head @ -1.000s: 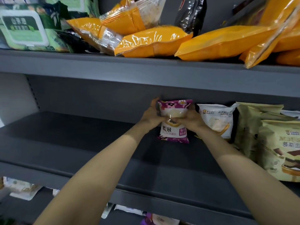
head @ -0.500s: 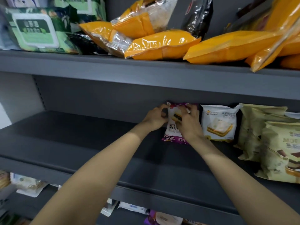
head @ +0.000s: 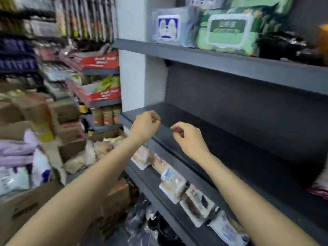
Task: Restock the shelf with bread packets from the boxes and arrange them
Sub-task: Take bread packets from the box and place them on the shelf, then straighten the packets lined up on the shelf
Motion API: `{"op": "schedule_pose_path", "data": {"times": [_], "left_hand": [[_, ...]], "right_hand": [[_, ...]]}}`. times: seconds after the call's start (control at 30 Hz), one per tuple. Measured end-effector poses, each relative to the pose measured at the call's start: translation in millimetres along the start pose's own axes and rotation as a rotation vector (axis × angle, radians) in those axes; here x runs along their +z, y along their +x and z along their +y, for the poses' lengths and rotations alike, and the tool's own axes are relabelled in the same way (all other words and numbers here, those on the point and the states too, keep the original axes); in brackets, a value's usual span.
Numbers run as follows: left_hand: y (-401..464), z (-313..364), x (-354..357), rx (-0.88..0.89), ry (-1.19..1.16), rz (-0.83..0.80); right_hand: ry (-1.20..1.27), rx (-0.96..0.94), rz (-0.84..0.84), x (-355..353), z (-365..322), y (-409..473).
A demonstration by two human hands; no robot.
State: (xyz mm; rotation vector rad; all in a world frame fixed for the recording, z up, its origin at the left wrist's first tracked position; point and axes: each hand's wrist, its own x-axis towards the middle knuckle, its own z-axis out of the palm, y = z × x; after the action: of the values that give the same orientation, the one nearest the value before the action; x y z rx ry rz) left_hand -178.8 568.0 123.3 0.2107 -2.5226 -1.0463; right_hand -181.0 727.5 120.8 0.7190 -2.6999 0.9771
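My left hand [head: 145, 126] and my right hand [head: 188, 139] hover at the front left edge of the dark grey middle shelf [head: 239, 139], fingers loosely curled, holding nothing. The purple bread packet [head: 319, 191] shows only as a sliver at the far right of that shelf. An open cardboard box [head: 74, 150] with pale bread packets [head: 88, 155] stands on the floor to the left, below my left arm. Several bread packets [head: 174, 185] lie in a row on the lower shelf beneath my arms.
Green and blue wipe packs [head: 229, 31] sit on the top shelf. Red display trays [head: 101, 63] and jars [head: 106, 115] fill the neighbouring rack at left. More cardboard boxes [head: 21, 206] and bags crowd the floor at lower left. The view is motion-blurred.
Both hands let go of the purple packet, left standing on the shelf, and pulled back toward the shelf's front left edge. My head turned left, bringing the boxes into view.
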Motion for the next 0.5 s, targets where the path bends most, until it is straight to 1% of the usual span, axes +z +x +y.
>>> {"op": "schedule_pose_path", "data": {"times": [0.07,0.13,0.23,0.37,0.5], "left_hand": [[1.1,-61.6,-49.0,-0.113,0.041,0.087],[-1.8,-123.3,-96.8,-0.216,0.11,0.114],[-9.5,-217.3,-161.5,-0.37,0.197,0.056],[-22.1,-330.2,-229.9,-0.548,0.214,-0.021],[-34.0,-410.9,-266.8,-0.688,0.345,-0.076]], "right_hand": [[0.052,-0.063,-0.083,49.3,-43.2,20.5],[0.077,-0.115,-0.175,103.2,-86.5,38.2],[0.106,-0.143,-0.315,189.6,-144.6,62.8],[0.13,-0.117,-0.536,299.8,-206.0,87.1],[0.114,-0.083,-0.644,387.2,-247.0,98.3]]}}
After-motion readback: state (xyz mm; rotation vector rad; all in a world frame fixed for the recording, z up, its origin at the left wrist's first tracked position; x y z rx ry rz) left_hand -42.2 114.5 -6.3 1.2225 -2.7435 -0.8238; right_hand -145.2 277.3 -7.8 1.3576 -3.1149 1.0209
